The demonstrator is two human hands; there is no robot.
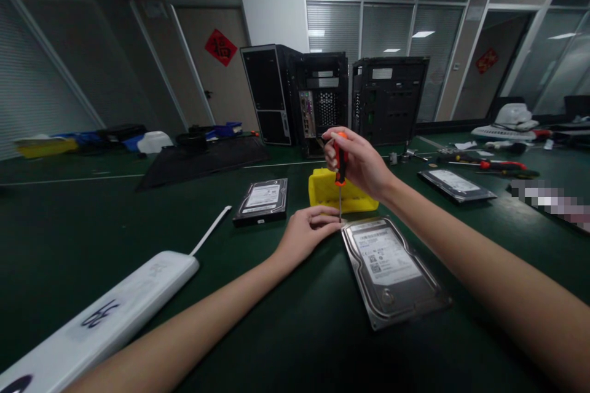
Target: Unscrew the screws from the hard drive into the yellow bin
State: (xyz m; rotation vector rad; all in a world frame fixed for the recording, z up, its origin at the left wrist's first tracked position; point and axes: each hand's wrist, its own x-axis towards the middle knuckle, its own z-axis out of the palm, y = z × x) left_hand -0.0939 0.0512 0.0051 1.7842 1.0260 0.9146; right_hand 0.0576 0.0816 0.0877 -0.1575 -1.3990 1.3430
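Step in hand: screwdriver work at a corner of the near hard drive (391, 258), I judged, probably the turning of a screw, though the screw itself was too small to make out
Near hard drive: lay flat, label up, right of the frame's lower centre, on the dark green table (258, 331)
Right hand (357, 156): at the frame's centre, fingers closed round the handle of the screwdriver (340, 171), which stood upright, tip down
Left hand (310, 228): just below, fingertips gathered at the shaft's foot beside the drive's upper-left corner; whether they pinched anything I could not tell
Next move: seemed to call for a well-seated tip, an upright shaft and a drive kept from sliding
Metal: the drive's grey cover had curved, pressed ridges around a white printed label; the shaft was thin and straight
Plastic: the handle was orange-red and black; the yellow tray (371, 202) behind the hands looked smooth and boxy; the white power strip (133, 307), lower left, was long with rounded edges
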